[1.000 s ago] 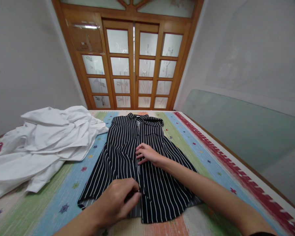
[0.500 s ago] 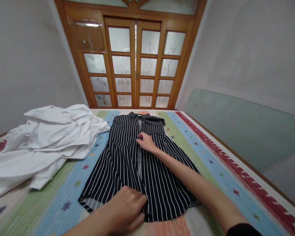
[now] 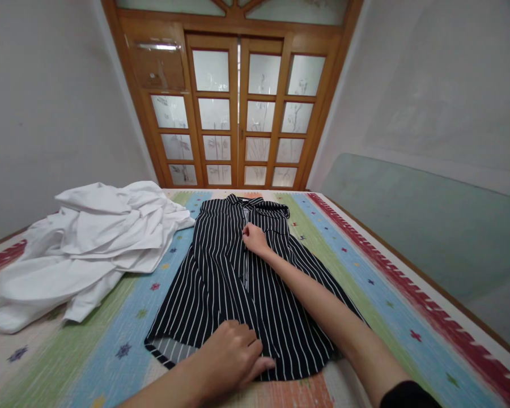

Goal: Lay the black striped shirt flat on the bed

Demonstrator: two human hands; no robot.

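Observation:
A black shirt with white stripes (image 3: 221, 283) lies spread on the patterned cover, its collar (image 3: 244, 199) at the far end and its hem towards me. On the front opening, in the upper half of the shirt, my right hand (image 3: 255, 238) has its fingers closed in a pinch on the cloth. Down by the hem, my left hand (image 3: 233, 354) rests with curled fingers on the front edge, its thumb pointing right. The fingertips of this hand are hidden beneath it. Pale inner cloth shows at the hem's left corner.
A crumpled heap of white cloth (image 3: 106, 238) lies left of the shirt. The striped, star-dotted cover (image 3: 123, 351) spreads under everything. A pale green panel (image 3: 408, 221) leans along the right wall. Wooden doors with glass panes (image 3: 238, 113) stand at the far end.
My right hand's fingers have drawn together on the front opening, slightly farther up. My left thumb now stretches out to the right over the hem. The whole view has shifted a little.

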